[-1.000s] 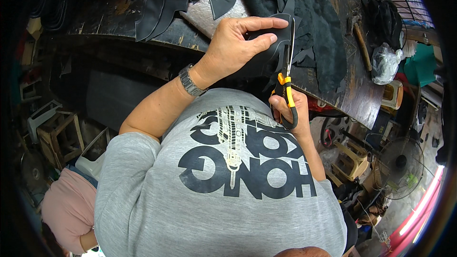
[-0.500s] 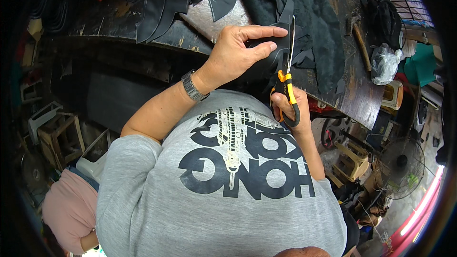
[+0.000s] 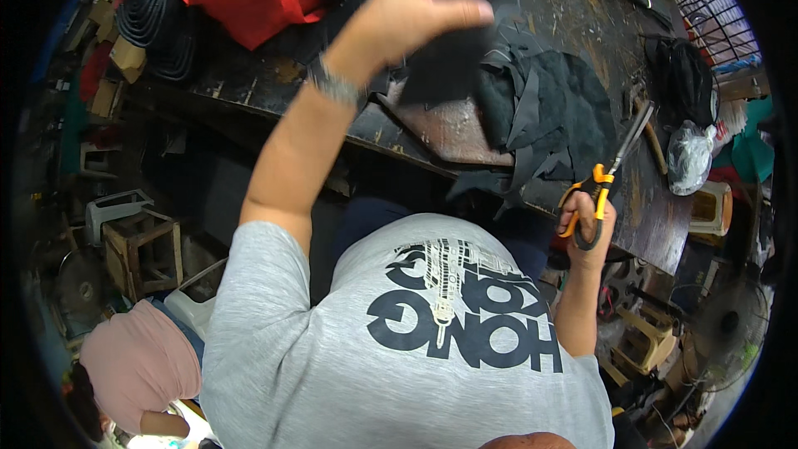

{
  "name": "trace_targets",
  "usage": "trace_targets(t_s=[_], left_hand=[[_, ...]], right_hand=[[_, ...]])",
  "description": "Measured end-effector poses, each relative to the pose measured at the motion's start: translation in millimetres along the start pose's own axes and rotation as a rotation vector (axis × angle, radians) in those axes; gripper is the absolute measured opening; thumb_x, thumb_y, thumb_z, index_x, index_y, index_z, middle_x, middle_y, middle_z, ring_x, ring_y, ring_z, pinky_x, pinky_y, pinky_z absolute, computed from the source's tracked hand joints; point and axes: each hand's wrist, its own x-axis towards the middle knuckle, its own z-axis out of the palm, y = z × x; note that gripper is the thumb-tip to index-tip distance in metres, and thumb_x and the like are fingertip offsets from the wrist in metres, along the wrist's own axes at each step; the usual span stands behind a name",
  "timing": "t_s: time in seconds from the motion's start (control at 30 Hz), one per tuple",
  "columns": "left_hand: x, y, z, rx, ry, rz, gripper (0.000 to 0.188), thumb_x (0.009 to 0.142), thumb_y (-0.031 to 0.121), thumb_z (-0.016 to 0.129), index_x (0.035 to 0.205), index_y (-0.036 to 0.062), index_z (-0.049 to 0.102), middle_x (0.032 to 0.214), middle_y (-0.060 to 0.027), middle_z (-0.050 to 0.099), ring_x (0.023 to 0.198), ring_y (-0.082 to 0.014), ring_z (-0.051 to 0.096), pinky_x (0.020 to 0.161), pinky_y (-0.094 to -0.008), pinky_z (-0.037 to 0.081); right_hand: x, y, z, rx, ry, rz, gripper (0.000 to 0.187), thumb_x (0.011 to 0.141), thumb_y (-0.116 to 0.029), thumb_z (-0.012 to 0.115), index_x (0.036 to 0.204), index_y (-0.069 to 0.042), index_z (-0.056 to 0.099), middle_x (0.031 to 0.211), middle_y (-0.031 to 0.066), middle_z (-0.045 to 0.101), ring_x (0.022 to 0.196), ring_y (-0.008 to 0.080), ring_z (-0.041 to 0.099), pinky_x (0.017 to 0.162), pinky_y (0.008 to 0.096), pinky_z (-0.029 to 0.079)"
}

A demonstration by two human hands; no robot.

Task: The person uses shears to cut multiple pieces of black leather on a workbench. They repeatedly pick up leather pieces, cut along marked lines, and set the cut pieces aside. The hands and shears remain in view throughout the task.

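Workbench, dark and scuffed, spreads across the upper part of our view, and we see more of the bulky red bag at its left than we did half a second ago. Right of the bag, a heap of dark grey, suede-like sheets lies on the bench, with narrow strips dangling over the near edge. Beside that heap sits a pale, shiny slab, partly hidden by the dark piece at our left hand. Our hands have just moved apart: moments ago the scissors ran right alongside the piece, whereas now our left hand is up over the bench and the blades stand well apart from it at the right, so we judge that no cutting is going on at this instant. The piece looks flat, thin and nearly black, its outline smeared by motion, hanging below our left thumb and forefinger. Those two are spread, and we cannot tell how the piece is gripped, since the other fingers are hidden. Our right hand is wrapped round the yellow-and-black handles, the slim metal blades pointing up and to the right, near a wooden-handled tool; smallest of all, a metal-looking watch blurs on our left wrist
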Motion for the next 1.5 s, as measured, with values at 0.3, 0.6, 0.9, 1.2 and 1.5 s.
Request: trace_targets(t_s=[0.3, 0.6, 0.9, 1.2, 1.5], left_hand=[[16, -46, -29, 1.319, 0.232, 0.194, 0.053, 0.083, 0.026, 0.071, 0.132, 0.0091, 0.057, 0.142, -0.0218, 0.046, 0.135, -0.0388, 0.038, 0.111, -0.0550, 0.030], [7, -57, -3, 1.562, 0.295, 0.167, 0.054, 0.088, 0.039, 0.062, 0.133, 0.0120, 0.056, 0.144, -0.0211, 0.044, 0.139, -0.0376, 0.032, 0.109, -0.0697, 0.016], [-43, -83, 121, 1.081, -0.214, 0.288, 0.079, 0.076, 0.061, 0.072, 0.140, 0.0197, 0.051, 0.147, -0.0191, 0.043, 0.142, -0.0352, 0.033, 0.115, -0.0596, 0.016], [-51, -84, 136, 0.693, -0.405, 0.397, 0.043, 0.073, 0.007, 0.078, 0.113, 0.0163, 0.068, 0.119, -0.0035, 0.065, 0.119, -0.0230, 0.057, 0.112, -0.0483, 0.033], [-50, -64, 117, 0.446, -0.659, 0.324, 0.029, 0.070, 0.034, 0.084, 0.083, 0.0110, 0.073, 0.106, -0.0019, 0.069, 0.114, -0.0213, 0.060, 0.113, -0.0512, 0.029]], right_hand=[[27, 19, -49, -0.183, 0.401, -0.227, 0.022, 0.089, -0.022, 0.075, 0.091, -0.002, 0.065, 0.065, 0.0003, 0.059, 0.052, 0.0057, 0.056, 0.047, 0.0195, 0.045], [41, 32, -70, 0.003, 0.550, -0.284, 0.022, 0.088, -0.020, 0.076, 0.092, -0.001, 0.065, 0.068, 0.0013, 0.060, 0.055, 0.0067, 0.056, 0.048, 0.0195, 0.043], [41, 33, -69, -0.091, 0.515, -0.300, 0.024, 0.086, -0.022, 0.078, 0.091, -0.001, 0.068, 0.064, -0.0009, 0.059, 0.052, 0.0055, 0.055, 0.049, 0.0188, 0.044], [41, 35, -69, -0.120, 0.508, -0.334, 0.026, 0.085, -0.024, 0.079, 0.091, -0.001, 0.068, 0.063, -0.0011, 0.059, 0.052, 0.0050, 0.055, 0.048, 0.0185, 0.045], [40, 34, -68, -0.131, 0.493, -0.343, 0.026, 0.085, -0.024, 0.080, 0.091, -0.002, 0.067, 0.065, -0.0017, 0.058, 0.054, 0.0046, 0.056, 0.049, 0.0186, 0.044]])
